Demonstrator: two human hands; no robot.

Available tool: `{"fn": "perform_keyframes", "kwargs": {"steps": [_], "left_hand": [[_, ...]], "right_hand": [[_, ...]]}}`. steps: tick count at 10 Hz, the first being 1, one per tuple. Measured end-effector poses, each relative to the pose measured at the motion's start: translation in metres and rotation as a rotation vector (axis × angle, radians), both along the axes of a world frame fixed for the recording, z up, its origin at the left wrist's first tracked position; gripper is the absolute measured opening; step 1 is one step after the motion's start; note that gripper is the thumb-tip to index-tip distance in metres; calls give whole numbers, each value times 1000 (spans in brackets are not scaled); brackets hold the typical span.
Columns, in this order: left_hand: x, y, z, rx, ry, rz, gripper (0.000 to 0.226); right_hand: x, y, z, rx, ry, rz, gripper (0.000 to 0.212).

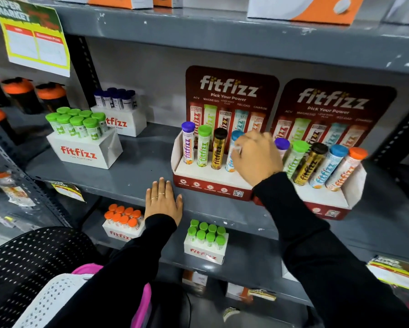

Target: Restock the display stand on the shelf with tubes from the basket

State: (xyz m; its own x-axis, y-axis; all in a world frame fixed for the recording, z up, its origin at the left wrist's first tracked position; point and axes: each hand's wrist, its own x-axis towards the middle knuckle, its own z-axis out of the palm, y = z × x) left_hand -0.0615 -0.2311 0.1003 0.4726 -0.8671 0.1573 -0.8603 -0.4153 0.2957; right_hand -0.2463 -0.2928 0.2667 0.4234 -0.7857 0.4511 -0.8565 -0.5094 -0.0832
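Note:
A red fitfizz display stand (213,185) sits on the grey shelf (132,171). In it stand a purple-capped tube (188,143), a green-capped tube (204,146), a black-capped gold tube (219,149) and a blue-capped tube (231,152). My right hand (255,157) is closed around the blue-capped tube in its slot. My left hand (162,200) lies flat on the shelf's front edge, fingers apart, holding nothing. A black perforated basket (28,261) sits at the lower left; its contents are hidden.
A second fitfizz stand (328,202) to the right holds several tubes. White boxes of green-capped tubes (80,124) and dark-capped tubes (116,100) stand at the shelf's left. The lower shelf carries boxes of orange-capped (123,218) and green-capped tubes (207,235).

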Motion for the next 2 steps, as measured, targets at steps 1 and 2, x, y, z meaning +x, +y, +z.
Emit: {"fn": "perform_keyframes", "kwargs": {"steps": [1,2], "left_hand": [[-20,5,17,-155,-25,-48,58],[-46,8,39,-309,-82,-137,61]], "right_hand": [[-7,42,-5,-35,50,215,24],[-28,98,-18,-87,109,498,9]]}}
